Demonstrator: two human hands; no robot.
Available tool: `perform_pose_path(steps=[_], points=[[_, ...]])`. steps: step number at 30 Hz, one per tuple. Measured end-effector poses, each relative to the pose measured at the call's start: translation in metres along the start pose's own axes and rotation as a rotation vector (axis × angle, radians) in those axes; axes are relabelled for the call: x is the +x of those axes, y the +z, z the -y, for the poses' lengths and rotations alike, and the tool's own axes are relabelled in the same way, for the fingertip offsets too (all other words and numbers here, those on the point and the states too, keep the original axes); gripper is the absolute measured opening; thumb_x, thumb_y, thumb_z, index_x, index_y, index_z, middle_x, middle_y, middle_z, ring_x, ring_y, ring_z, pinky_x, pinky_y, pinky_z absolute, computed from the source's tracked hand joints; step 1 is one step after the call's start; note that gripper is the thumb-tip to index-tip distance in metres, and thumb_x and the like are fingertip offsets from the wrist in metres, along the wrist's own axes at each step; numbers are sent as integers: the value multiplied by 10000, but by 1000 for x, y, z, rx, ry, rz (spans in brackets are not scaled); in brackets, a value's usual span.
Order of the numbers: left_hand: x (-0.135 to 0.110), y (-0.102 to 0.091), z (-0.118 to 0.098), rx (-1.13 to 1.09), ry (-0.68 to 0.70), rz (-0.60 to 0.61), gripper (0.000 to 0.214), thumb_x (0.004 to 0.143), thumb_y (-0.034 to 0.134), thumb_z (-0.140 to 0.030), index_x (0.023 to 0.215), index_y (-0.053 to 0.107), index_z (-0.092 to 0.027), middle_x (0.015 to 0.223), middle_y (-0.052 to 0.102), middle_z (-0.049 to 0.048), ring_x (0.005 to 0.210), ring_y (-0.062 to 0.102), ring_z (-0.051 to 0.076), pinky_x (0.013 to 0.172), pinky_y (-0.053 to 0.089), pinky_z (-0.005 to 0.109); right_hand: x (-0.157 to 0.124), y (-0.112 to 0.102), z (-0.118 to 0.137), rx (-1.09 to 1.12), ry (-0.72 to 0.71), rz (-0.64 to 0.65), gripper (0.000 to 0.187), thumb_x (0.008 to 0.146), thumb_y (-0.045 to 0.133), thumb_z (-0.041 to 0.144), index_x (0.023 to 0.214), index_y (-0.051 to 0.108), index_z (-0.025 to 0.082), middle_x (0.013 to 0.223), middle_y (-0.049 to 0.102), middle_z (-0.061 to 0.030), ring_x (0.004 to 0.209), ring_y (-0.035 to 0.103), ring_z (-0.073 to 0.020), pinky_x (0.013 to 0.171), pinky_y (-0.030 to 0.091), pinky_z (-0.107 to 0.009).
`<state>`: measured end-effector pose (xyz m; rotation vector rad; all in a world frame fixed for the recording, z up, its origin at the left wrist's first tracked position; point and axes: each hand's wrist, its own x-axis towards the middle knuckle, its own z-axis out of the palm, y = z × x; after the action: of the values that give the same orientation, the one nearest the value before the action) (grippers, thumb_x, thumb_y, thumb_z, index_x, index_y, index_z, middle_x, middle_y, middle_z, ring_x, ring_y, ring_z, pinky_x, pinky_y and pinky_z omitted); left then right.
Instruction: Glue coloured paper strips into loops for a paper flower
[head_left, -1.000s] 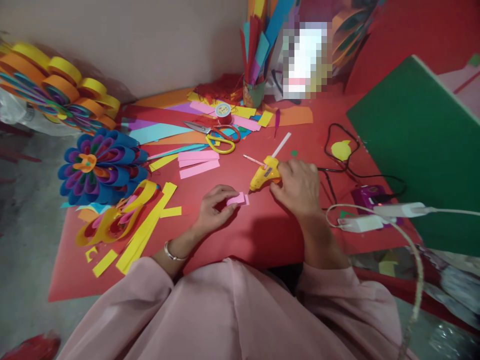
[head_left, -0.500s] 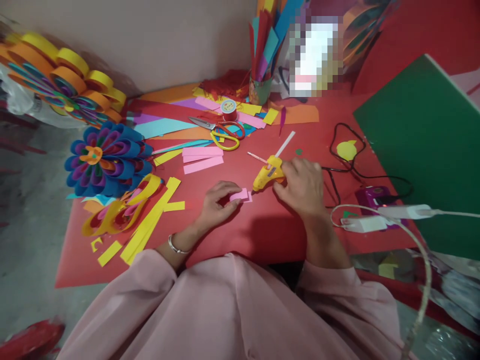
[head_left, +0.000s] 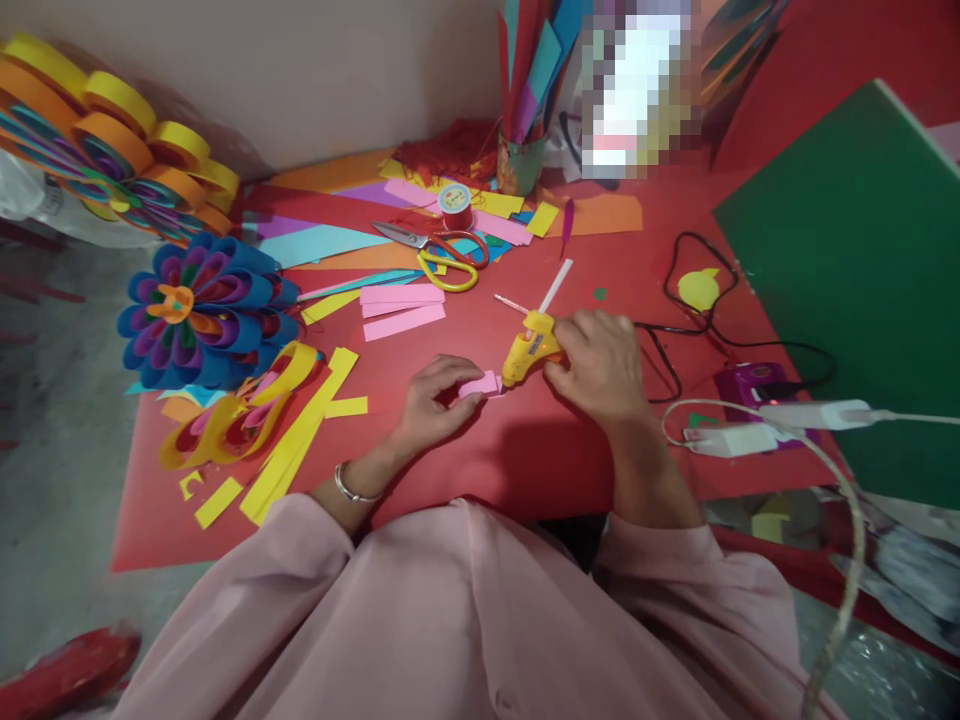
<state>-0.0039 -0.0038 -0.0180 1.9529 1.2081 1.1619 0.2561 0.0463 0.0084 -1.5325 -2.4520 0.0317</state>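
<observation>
My left hand (head_left: 439,405) pinches a folded pink paper strip (head_left: 480,384) between thumb and fingers, low over the red table (head_left: 465,465). Wrapped round the handle of a yellow hot glue gun (head_left: 529,350) is my right hand (head_left: 600,370). The gun's nozzle points down and left, at the right end of the pink strip; whether it touches cannot be made out. A white glue stick (head_left: 556,285) juts from the gun's back. Behind my left hand lie several flat pink strips (head_left: 403,300).
Scissors (head_left: 450,262) and a thread spool (head_left: 455,207) lie farther back. Paper flowers (head_left: 206,315) and yellow strips (head_left: 304,445) sit at the left. A cup (head_left: 520,165) of coloured paper stands at the back. Black cable (head_left: 667,355), a power strip (head_left: 750,390) and a green board (head_left: 847,300) occupy the right.
The glue gun has shifted slightly left, with its nozzle closer to the strip's end. My left hand keeps its pinch on the strip. The whole view has tilted a little.
</observation>
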Motion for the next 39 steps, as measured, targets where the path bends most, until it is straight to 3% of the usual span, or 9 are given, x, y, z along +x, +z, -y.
perform_pose_path(steps=[33, 39], points=[[0, 0, 0, 5, 34, -7, 174, 922, 761, -316, 1061, 770, -211, 1009, 783, 93, 970, 713, 211, 859, 593, 379, 3, 2, -1, -45, 5, -24, 374, 937, 587, 250, 1299, 640, 177, 1030, 662, -110, 990, 523, -299, 786, 280, -399], [-1, 0, -1, 10, -19, 5, 195, 932, 748, -357, 1066, 778, -219, 1051, 757, 104, 1012, 705, 222, 887, 592, 393, 4, 5, 1, -47, 23, -39, 377, 933, 595, 260, 1299, 642, 180, 1022, 662, -111, 988, 524, -300, 792, 295, -404]])
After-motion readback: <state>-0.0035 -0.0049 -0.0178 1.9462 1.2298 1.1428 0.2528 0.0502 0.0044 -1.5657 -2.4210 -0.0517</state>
